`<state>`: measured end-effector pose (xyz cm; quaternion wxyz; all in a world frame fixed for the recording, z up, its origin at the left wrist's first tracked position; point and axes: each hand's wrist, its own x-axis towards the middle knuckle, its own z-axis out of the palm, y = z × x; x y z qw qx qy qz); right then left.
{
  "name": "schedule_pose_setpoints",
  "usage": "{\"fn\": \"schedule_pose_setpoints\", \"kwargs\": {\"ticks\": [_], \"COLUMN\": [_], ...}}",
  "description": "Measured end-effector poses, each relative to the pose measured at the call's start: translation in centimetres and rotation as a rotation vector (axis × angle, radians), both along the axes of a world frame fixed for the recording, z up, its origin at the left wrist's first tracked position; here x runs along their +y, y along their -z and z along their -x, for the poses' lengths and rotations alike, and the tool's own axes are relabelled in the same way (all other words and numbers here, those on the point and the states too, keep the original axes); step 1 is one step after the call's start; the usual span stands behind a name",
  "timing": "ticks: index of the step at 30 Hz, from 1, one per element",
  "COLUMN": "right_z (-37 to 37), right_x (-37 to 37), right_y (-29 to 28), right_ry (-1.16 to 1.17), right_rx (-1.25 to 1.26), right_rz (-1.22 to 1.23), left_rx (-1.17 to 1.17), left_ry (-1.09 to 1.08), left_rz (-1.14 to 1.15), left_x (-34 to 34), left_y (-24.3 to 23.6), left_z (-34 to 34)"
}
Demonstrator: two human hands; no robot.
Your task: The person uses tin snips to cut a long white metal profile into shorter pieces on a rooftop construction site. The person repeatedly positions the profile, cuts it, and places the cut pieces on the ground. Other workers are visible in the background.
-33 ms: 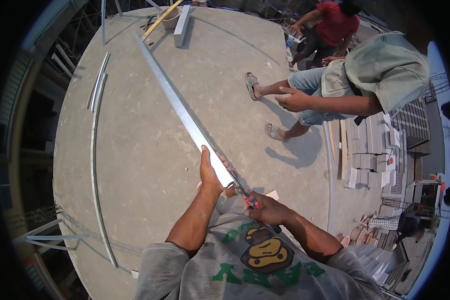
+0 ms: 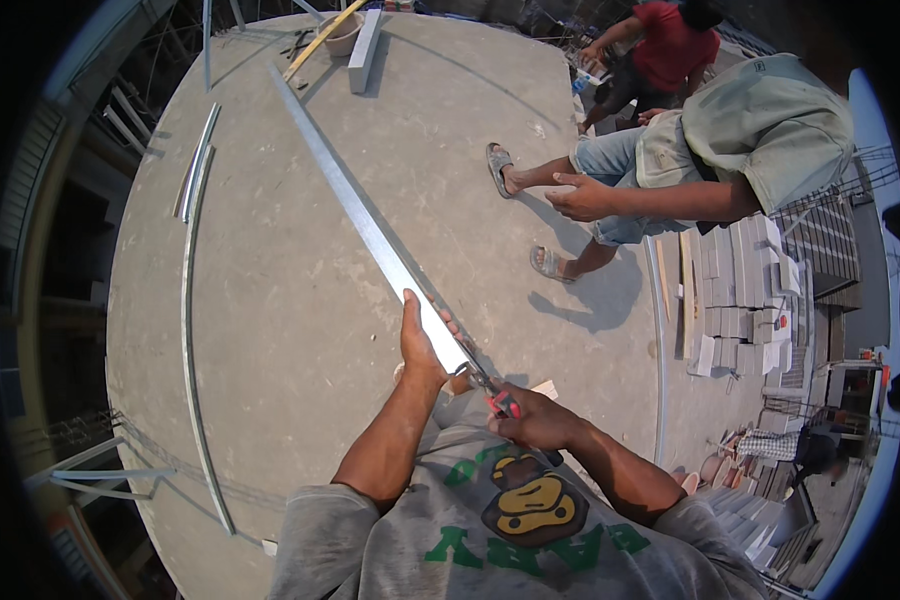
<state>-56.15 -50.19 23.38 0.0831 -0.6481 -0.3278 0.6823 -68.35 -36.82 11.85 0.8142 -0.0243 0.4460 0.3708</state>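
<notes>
A long, shiny metal channel [image 2: 355,205] slants from my body toward the far left across the concrete. My left hand [image 2: 423,345] is wrapped round it close to its near end, thumb along the top. Closed on the red-and-black handles of what look like tin snips [image 2: 503,404] is my right hand [image 2: 537,418]. The snips' jaws meet the channel's near end, but whether they bite into the metal is too small to tell. Part of the handles is hidden by my right fingers.
A co-worker in a pale shirt [image 2: 760,130] stands at the right, one hand held out. Behind, a person in red [image 2: 660,50] bends down. Thin metal profiles [image 2: 190,290] lie at left; stacked grey blocks [image 2: 735,300] stand right. A bucket [image 2: 343,38] and a long block [image 2: 365,55] are far off.
The co-worker in the pale shirt has shifted slightly to the left. My hands, the channel and the snips look the same.
</notes>
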Motion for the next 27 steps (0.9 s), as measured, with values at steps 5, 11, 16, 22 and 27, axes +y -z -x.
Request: {"fn": "schedule_pose_setpoints", "kwargs": {"ticks": [5,11,16,22,27], "right_z": [-0.9,-0.4,-0.3,-0.4,-0.5], "right_x": [0.9,0.4,0.8,1.0,0.9], "right_y": [0.6,0.8,0.4,0.1,0.3], "right_ry": [0.059,0.086,0.081,0.057,0.053], "right_rx": [-0.03,-0.083,-0.061,-0.116,-0.114], "right_rz": [-0.053,-0.118,-0.057,-0.022,-0.11], "left_rx": [-0.065,-0.106,-0.125,-0.12,-0.104], "left_ry": [-0.018,-0.029,-0.036,-0.026,-0.016], "left_rz": [-0.065,-0.063,-0.066,-0.069,-0.063], "left_x": [1.4,1.3,1.3,1.1,1.1], "left_y": [0.3,0.8,1.3,1.6,1.7], "left_z": [-1.2,-1.3,-1.4,-1.5,-1.5]}}
